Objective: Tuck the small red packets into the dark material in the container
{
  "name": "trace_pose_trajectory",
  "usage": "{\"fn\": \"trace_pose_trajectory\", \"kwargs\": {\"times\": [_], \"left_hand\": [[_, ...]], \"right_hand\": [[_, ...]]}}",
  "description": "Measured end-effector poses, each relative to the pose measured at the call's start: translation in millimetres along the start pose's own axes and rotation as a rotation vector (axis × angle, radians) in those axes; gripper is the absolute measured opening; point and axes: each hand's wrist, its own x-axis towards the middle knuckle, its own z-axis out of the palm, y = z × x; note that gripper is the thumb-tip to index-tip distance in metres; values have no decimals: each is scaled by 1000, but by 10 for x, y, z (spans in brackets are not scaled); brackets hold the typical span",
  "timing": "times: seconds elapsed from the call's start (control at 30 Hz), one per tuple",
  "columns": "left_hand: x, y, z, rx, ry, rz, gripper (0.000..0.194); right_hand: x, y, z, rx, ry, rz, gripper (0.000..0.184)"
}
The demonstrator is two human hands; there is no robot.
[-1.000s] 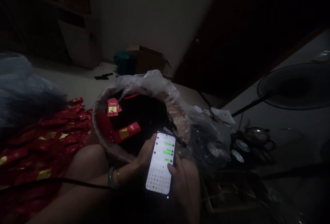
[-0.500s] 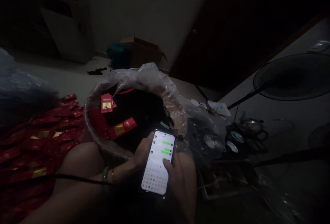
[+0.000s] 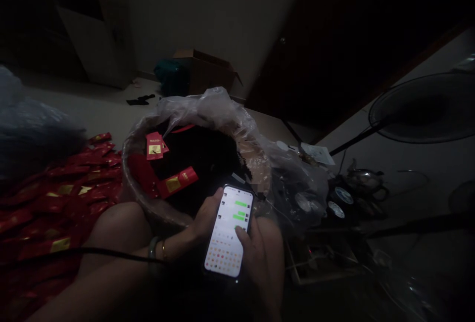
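A lit smartphone (image 3: 227, 243) is held upright above my lap, its screen showing a chat with green bubbles and a grid of emoji. My left hand (image 3: 207, 217) is closed round its left edge, with a bangle and a thin bracelet on the wrist. Along the right edge, my right hand (image 3: 254, 248) grips the phone, its thumb over the screen. Fingers behind the phone are hidden. Just beyond stands a round basket lined with clear plastic (image 3: 129, 183), holding dark material (image 3: 200, 159) and red packets (image 3: 178, 182).
Many red packets (image 3: 74, 183) are heaped on the floor at left, near a plastic bag (image 3: 37, 119). An open cardboard box (image 3: 211, 74) stands by the wall. To the right are a fan (image 3: 423, 109), a glass teapot (image 3: 365, 178) and a low stand (image 3: 319, 262).
The view has shifted very slightly. Both hands keep hold of the phone, and the right thumb stays over the screen with hardly any movement.
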Motion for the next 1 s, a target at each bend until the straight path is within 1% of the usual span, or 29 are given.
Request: {"fn": "trace_pose_trajectory", "kwargs": {"times": [0.17,0.3,0.47,0.6,0.73,0.8,0.87,0.93,1.0], "left_hand": [[15,-22,-9,4,23,2,63],[8,-21,-20,24,16,-7,65],[22,-56,-55,38,7,-14,67],[13,-55,-50,45,11,-3,67],[-16,-20,-29,72,32,12,67],[-24,-6,-18,75,41,32,67],[-27,4,-4,49,54,53,68],[-29,12,17,9,75,64,68],[-35,21,42,-16,83,44,65]], "right_hand": [[21,30,3,66,-9,35,80],[21,21,29,112,4,30,81],[-6,29,46,184,26,28,79],[-43,18,56,236,0,62,75],[-54,2,62,263,-11,72,78],[-48,50,39,291,-44,88,77],[-37,162,-12,306,-72,101,70],[-27,322,-81,285,-64,93,60],[-23,476,-147,256,-33,50,58]]}}
